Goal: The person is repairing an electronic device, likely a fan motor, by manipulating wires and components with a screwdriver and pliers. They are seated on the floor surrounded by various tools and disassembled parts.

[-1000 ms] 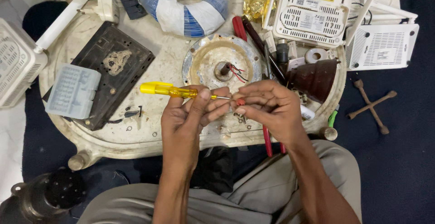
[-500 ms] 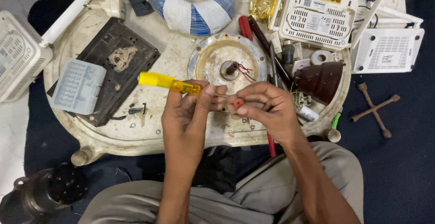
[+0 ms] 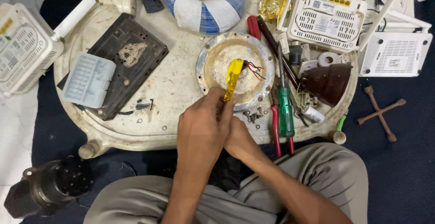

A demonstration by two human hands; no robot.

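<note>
The yellow screwdriver point(image 3: 232, 80) stands nearly upright over the near edge of the round metal disc point(image 3: 235, 70), its yellow handle pointing away from me and its lower end buried in my left hand point(image 3: 205, 126). I have that hand clenched around the lower part of the tool, knuckles up, right at the front rim of the disc. My right hand point(image 3: 239, 135) sits just under and behind the left, touching it; most of it is covered, so I cannot tell whether its fingers are closed on anything. Thin red and dark wires point(image 3: 254, 70) come out of the middle of the disc, just right of the yellow handle. The disc lies on a dirty cream tray point(image 3: 174, 81) that serves as my work surface. To the right of my hands a green-handled screwdriver point(image 3: 285, 110) lies on the tray beside red-handled pliers point(image 3: 275, 126), with a few loose screws point(image 3: 252, 114) between them and my hands. Further right is a dark brown cone-shaped cover point(image 3: 330, 82). On the left of the tray rests a black plate point(image 3: 129, 65) with a pale ribbed plastic block point(image 3: 89, 80) on its corner.
</note>
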